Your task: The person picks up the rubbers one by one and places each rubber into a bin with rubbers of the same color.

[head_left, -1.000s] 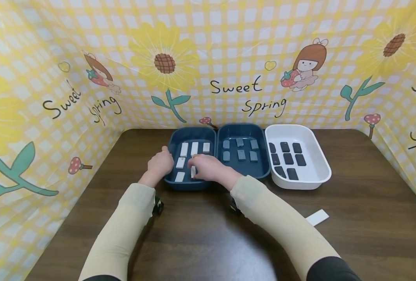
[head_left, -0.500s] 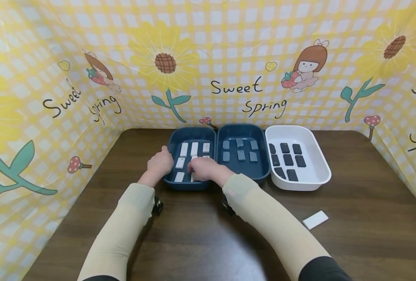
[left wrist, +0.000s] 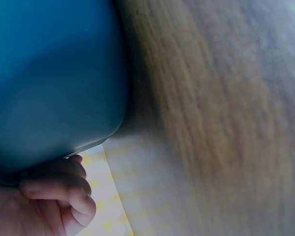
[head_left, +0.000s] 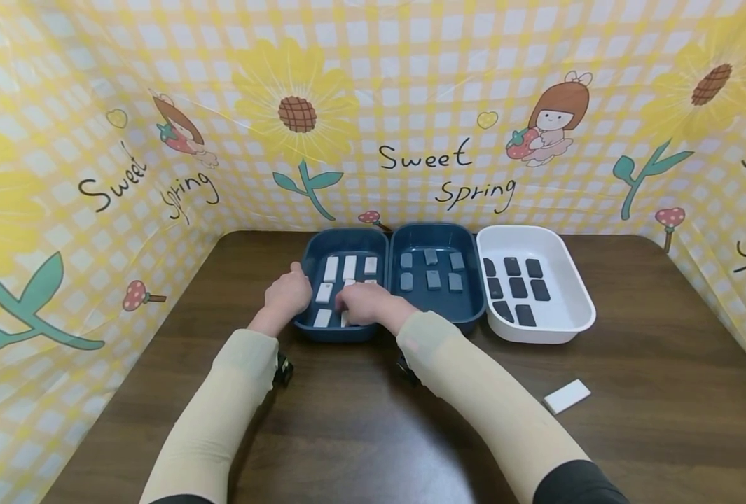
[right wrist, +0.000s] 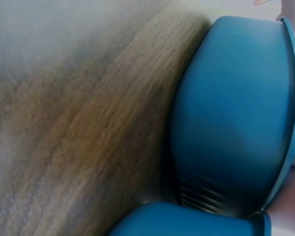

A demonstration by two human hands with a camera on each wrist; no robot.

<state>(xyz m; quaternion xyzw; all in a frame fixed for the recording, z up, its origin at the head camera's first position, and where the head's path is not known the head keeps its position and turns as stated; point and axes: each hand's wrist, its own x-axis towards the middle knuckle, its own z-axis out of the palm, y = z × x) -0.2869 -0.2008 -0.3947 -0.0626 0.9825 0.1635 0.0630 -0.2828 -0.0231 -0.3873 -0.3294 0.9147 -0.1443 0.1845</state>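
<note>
My left hand (head_left: 287,294) grips the left rim of the leftmost dark blue plastic tub (head_left: 341,334). In the left wrist view that hand (left wrist: 59,199) has its fingers curled at the tub's rim (left wrist: 83,148). My right hand (head_left: 365,303) reaches over the front right of the same tub, fingertips pointing down. Its fingers are at a small white rectangular tile (head_left: 344,320), mostly hidden by the hand. Several other white tiles (head_left: 331,269) lie in rows on the tub's bottom. The right wrist view shows mainly the tub's outer wall (right wrist: 231,108).
A second blue tub (head_left: 436,308) with several grey-blue tiles (head_left: 433,280) stands alongside. Right of it is a white tub (head_left: 571,294) holding several black tiles (head_left: 517,288). One longer white tile (head_left: 567,397) lies on the wooden table (head_left: 347,434) at front right.
My right hand has lowered into the tub with the white tile, its forearm shifting left and uncovering the longer tile on the table. The left hand stays at the rim.
</note>
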